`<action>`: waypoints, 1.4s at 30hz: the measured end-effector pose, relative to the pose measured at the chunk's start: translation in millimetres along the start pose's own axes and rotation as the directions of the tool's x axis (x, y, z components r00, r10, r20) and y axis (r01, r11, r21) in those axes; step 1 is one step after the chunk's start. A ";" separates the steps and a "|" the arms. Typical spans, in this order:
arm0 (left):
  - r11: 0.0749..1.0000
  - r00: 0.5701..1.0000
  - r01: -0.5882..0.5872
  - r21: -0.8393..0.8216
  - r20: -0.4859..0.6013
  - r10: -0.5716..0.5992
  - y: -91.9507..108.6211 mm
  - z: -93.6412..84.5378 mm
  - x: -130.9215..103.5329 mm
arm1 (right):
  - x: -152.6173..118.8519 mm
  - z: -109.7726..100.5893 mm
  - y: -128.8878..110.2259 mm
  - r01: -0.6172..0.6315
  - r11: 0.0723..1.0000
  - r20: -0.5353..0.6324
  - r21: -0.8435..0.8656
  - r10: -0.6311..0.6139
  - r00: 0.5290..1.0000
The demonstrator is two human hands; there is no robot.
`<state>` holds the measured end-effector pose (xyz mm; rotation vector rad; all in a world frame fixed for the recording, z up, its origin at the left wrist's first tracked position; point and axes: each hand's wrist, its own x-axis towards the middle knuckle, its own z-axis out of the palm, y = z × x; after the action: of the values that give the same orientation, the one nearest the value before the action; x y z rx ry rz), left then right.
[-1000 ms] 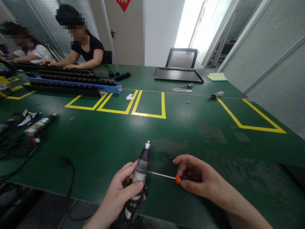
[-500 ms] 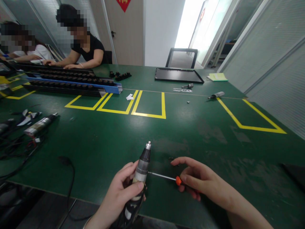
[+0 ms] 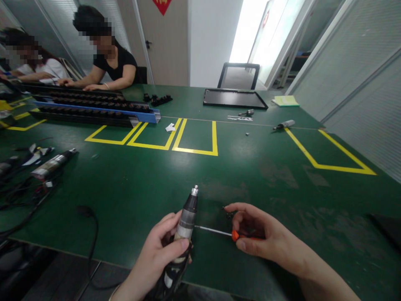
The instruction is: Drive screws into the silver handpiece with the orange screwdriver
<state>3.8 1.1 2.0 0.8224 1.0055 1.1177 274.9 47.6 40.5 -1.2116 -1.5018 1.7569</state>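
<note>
My left hand (image 3: pixel 166 246) is wrapped round a black and silver electric screwdriver (image 3: pixel 187 219), whose metal nose points up and away from me. From the right, my right hand (image 3: pixel 261 232) holds a thin screwdriver (image 3: pixel 216 230) by its orange handle, with the thumb below and the fingers curled above. The thin shaft lies sideways, and its tip meets the side of the electric tool's body. A few small dark screws (image 3: pixel 230 215) lie on the green table (image 3: pixel 150 175) beside my right fingertips.
At the left lie another electric screwdriver (image 3: pixel 53 164) and tangled cables (image 3: pixel 19 198). Long black and blue rails (image 3: pixel 103 109) stand before two people at the back left. A black frame panel (image 3: pixel 234 99) and a grey tool (image 3: pixel 284 125) are farther back.
My right thumb and fingers have shifted round the orange handle, with the thumb now lower and the index finger more curled. My left hand and the electric screwdriver have hardly moved.
</note>
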 end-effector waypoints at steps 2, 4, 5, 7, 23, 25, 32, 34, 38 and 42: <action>1.000 1.000 0.003 0.001 -0.001 -0.003 1.1 0.5 -0.5 | 0.3 2.1 -1.8 -0.054 0.998 -0.010 0.015 0.054 0.998; 1.000 1.000 0.009 0.001 -0.001 -0.009 1.6 0.8 -0.9 | 0.1 3.8 -4.0 -0.139 0.990 -0.031 0.016 0.139 0.990; 1.000 1.000 0.010 -0.001 0.001 -0.010 1.7 0.8 -1.0 | -0.1 4.4 -4.8 -0.175 0.985 -0.038 0.013 0.175 0.984; 1.000 1.000 0.010 -0.002 0.004 -0.010 1.4 0.7 -0.6 | -0.3 4.6 -5.6 -0.212 0.977 -0.042 0.003 0.212 0.976; 1.000 1.000 0.025 -0.009 0.001 -0.025 -2.5 -1.7 -1.3 | -0.5 -0.6 -6.2 -0.013 0.999 -0.058 -0.048 0.010 0.998; 1.000 1.000 0.018 -0.006 0.003 -0.018 -2.2 -1.3 -1.0 | -1.0 0.9 -7.5 -0.036 0.998 -0.060 -0.046 0.033 0.998; 1.000 1.000 0.029 -0.004 -0.003 -0.029 1.5 1.1 -0.7 | -2.0 4.6 -12.1 -0.222 0.972 -0.083 -0.082 0.216 0.973; 1.000 1.000 0.027 0.003 0.000 -0.027 2.3 1.4 -0.7 | -1.9 3.9 -11.8 -0.186 0.978 -0.090 -0.093 0.177 0.980; 1.000 1.000 0.025 0.007 0.005 -0.025 2.7 0.9 -0.1 | -1.8 1.2 -8.9 -0.051 0.994 -0.091 -0.101 0.042 0.995; 1.000 1.000 0.016 0.012 0.015 -0.016 2.3 0.7 -0.2 | -1.8 1.0 -9.1 0.000 0.993 -0.064 -0.120 -0.008 0.998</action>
<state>3.6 1.4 4.4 0.8302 1.0053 1.0915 273.4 47.9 49.7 -1.3105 -1.5908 1.6289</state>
